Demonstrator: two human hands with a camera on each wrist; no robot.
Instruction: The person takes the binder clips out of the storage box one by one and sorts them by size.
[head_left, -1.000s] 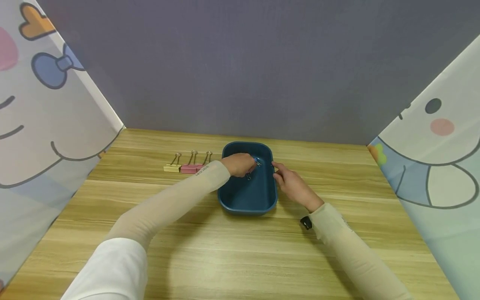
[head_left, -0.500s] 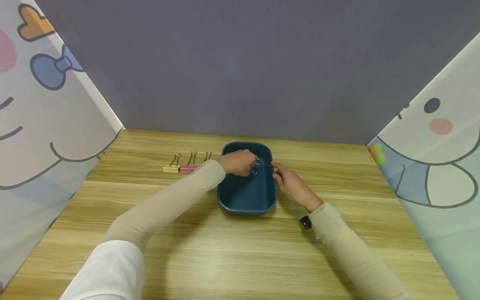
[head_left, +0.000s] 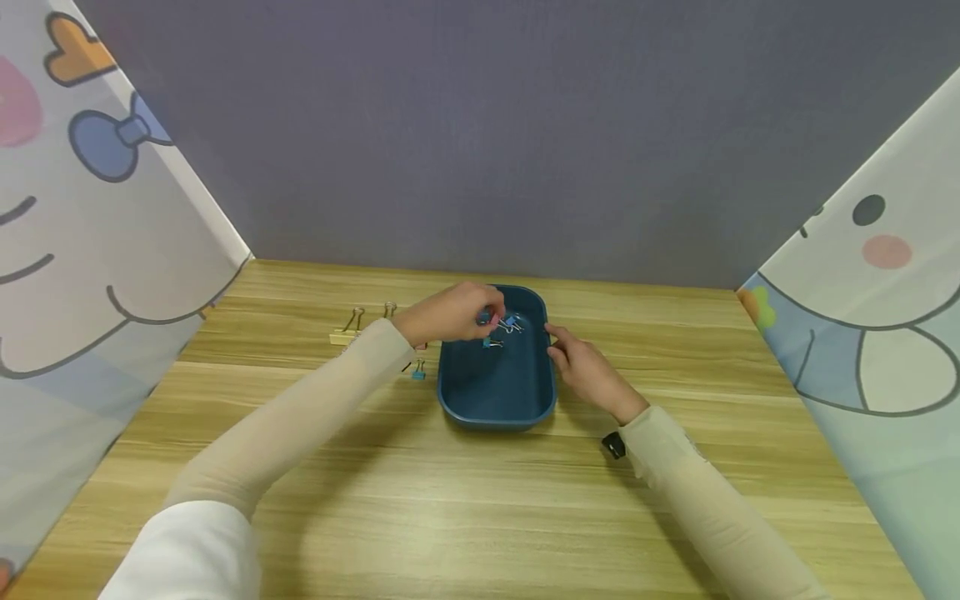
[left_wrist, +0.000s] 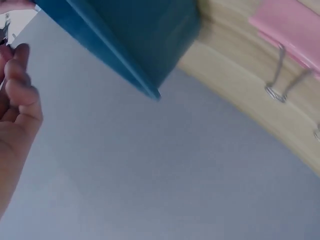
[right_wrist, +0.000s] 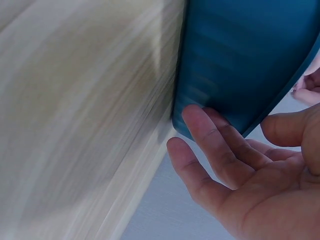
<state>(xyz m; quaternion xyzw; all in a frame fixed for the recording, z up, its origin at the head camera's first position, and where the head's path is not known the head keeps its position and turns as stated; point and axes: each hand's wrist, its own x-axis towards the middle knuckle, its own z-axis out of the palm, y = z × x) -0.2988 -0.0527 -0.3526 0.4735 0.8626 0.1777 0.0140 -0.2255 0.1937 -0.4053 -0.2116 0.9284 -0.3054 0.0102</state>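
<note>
My left hand (head_left: 457,312) is over the far left part of a dark blue bin (head_left: 497,392), pinching a small pink binder clip (head_left: 494,320) with its thumb and fingers. Inside the bin lie a small blue binder clip (head_left: 511,321) and a teal binder clip (head_left: 487,342); my hand partly covers others. My right hand (head_left: 592,375) rests at the bin's right side. In the right wrist view its relaxed fingers (right_wrist: 215,145) lie along the outer wall, and the thumb (right_wrist: 285,129) is by the rim.
Left of the bin, a large yellow binder clip (head_left: 344,337) stands on the wooden table (head_left: 480,517). A large pink binder clip (left_wrist: 292,27) shows in the left wrist view. A small teal binder clip (head_left: 418,373) lies near the bin. A grey wall (head_left: 480,142) rises behind.
My left hand has moved left and up from inside the bin with the pink binder clip, uncovering small clips there. The right hand stays at the bin's side.
</note>
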